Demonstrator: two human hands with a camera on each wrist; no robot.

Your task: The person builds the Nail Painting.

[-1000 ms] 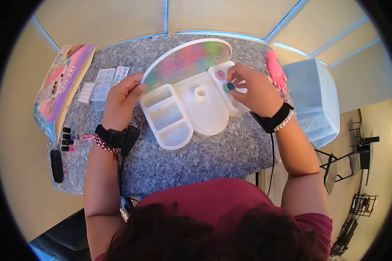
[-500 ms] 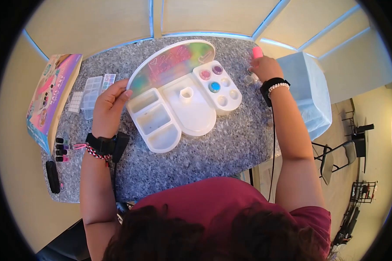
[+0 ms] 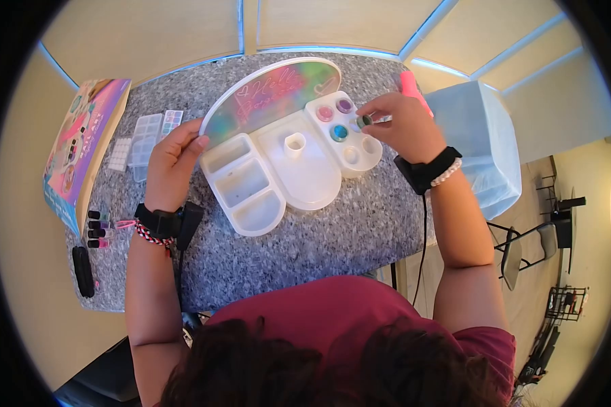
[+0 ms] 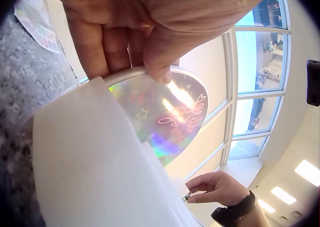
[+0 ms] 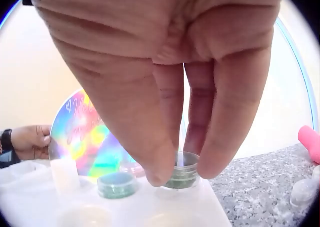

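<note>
Green pot [image 5: 181, 180] pinched in R hand [image 3: 409, 127], btwn fingertips [image 5: 210, 167], over tray [image 3: 309, 183]; L hand [image 3: 168, 166] grips panel [image 3: 251, 108].

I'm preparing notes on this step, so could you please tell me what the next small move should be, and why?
Probably settle the green jar into the tray and release it: the right hand pinches it at the wells, the blue jar already sits beside it, and the left hand grips the panel.

Green jar [image 5: 181, 181] partly hidden by right fingers [image 5: 227, 117].
</note>
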